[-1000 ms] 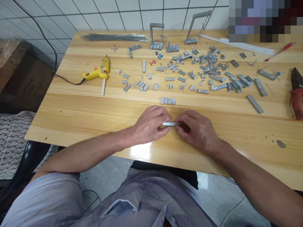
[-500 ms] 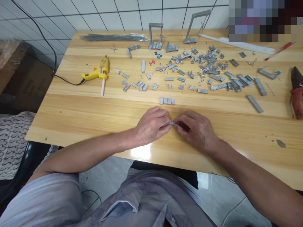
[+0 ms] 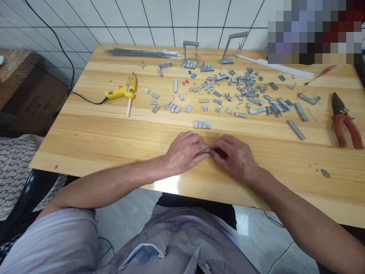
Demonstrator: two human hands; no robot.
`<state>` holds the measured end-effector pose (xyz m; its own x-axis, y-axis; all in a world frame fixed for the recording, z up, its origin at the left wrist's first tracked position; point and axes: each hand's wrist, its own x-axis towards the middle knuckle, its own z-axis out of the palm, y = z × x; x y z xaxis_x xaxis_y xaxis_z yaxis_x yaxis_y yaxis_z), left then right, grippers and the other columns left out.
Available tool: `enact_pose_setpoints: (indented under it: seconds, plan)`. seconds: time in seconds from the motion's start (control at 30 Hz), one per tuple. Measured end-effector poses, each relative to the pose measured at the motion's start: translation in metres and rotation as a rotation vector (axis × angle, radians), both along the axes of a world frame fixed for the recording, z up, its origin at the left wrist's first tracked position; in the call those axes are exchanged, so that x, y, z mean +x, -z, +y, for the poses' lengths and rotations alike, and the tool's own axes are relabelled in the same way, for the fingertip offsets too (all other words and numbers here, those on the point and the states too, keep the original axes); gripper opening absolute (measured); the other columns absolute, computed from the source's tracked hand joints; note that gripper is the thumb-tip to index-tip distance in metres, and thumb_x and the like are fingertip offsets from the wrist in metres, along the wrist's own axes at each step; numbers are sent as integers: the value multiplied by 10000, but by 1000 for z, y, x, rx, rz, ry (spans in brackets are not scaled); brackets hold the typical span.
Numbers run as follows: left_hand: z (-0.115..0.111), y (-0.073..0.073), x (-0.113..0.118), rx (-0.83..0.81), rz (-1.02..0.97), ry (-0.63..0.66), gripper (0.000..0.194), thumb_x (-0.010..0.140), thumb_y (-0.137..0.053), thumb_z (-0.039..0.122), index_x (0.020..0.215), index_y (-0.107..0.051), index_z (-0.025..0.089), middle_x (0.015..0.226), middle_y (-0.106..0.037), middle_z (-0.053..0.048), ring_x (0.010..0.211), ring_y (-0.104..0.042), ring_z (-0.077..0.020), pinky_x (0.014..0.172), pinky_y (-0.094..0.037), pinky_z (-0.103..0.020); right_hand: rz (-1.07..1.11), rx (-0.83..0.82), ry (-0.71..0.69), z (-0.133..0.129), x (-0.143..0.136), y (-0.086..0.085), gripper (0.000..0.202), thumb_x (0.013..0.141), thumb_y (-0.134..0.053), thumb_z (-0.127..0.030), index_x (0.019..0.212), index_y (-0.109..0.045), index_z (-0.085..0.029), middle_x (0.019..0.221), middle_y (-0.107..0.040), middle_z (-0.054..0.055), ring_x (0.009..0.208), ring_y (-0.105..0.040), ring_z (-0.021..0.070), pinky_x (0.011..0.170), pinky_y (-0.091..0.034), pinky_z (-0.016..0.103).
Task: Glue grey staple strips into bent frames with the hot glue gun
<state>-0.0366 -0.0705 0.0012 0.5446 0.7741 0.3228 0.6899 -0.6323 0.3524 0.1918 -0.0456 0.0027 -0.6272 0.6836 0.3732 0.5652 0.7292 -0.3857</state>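
Observation:
My left hand (image 3: 186, 153) is closed, thumb and fingers pinching a small grey metal strip (image 3: 204, 150) just above the wooden table (image 3: 119, 142). From the other side, my right hand (image 3: 235, 156) pinches the same strip's right end, its fingertips almost meeting the left ones. Much of the strip is hidden by the fingers. Just beyond both hands lies a flat row of joined grey metal pieces (image 3: 202, 124). Farther back, many loose grey metal pieces (image 3: 251, 82) are scattered, some heaped together.
A yellow glue gun (image 3: 121, 92) lies at the left, its cord running off the table. Red-handled pliers (image 3: 343, 121) rest at the right. At the back are a bundle of thin wires (image 3: 142, 53), two bent metal stands (image 3: 190, 53), a white strip (image 3: 285, 69) and a red pen (image 3: 321, 75).
The view has shifted, bringing the pliers fully into sight. Both hands keep their pinch; more of the strip shows by the left fingers, and less by the right.

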Motion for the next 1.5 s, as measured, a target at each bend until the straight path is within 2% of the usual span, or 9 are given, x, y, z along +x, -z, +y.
enact_pose_setpoints:
  seconds: [0.13,0.47,0.6,0.73,0.93,1.1,1.23,1.37,1.5]
  plan:
    - [-1,1,-1,13,-26,-2,266,1006,-665,360,1189,-686,166,1062,-724,-92,937,-630,-234,833,-479,-392,-4,-22,7,-1,0,-2,93,966,-636,-235,942,-715,-192,856,-706,68,766,-653,199,672,-491,313]
    - [4,-5,1,44,-113,-26,73,984,-637,232,949,-680,185,923,-692,-53,864,-624,-193,801,-480,-350,128,17,15,-4,-3,-6,92,975,-647,-252,1052,-676,-211,958,-729,88,863,-682,212,698,-540,326]
    - [5,-5,1,65,-132,-59,70,983,-631,236,953,-678,192,937,-698,-55,874,-627,-200,800,-477,-356,119,30,19,-3,-2,-8,188,962,-659,-252,1148,-671,-226,1012,-738,99,907,-696,233,713,-555,347]
    - [4,-3,1,88,-120,-55,90,996,-626,254,967,-679,187,929,-696,-59,873,-629,-210,789,-481,-364,111,33,1,-2,-2,-4,144,974,-639,-210,1107,-692,-211,986,-731,96,879,-691,216,713,-554,330]
    - [5,-6,-2,36,-193,-78,347,967,-679,372,1245,-606,178,1137,-689,-118,1054,-642,-271,894,-529,-427,123,24,51,1,1,-5,115,970,-646,-209,1057,-721,-217,960,-715,79,846,-682,194,660,-524,301]
    - [7,-7,-9,11,-297,-67,49,981,-622,237,969,-606,193,892,-660,-40,837,-617,-189,756,-496,-322,135,-93,174,12,10,-13,120,933,-671,-191,1026,-744,-211,886,-676,46,761,-642,174,647,-506,299]
    - [7,-6,-11,-68,-320,-4,189,971,-615,189,789,-562,198,696,-571,29,672,-543,-135,658,-416,-267,31,-171,192,18,14,-13,164,904,-673,-165,1042,-755,-196,832,-662,34,745,-626,180,671,-504,314]
    - [6,-7,-12,-143,-329,-10,262,1015,-561,227,755,-559,194,663,-565,31,643,-534,-128,649,-400,-265,16,-212,243,23,31,-24,228,888,-708,-222,1112,-752,-216,937,-719,55,747,-636,178,708,-528,330]
    - [6,-10,-14,-208,-341,-35,344,1043,-508,264,706,-516,193,635,-526,28,610,-495,-124,619,-374,-267,67,-160,505,35,86,-46,242,887,-722,-363,1082,-776,-230,949,-752,59,780,-673,200,750,-543,356]
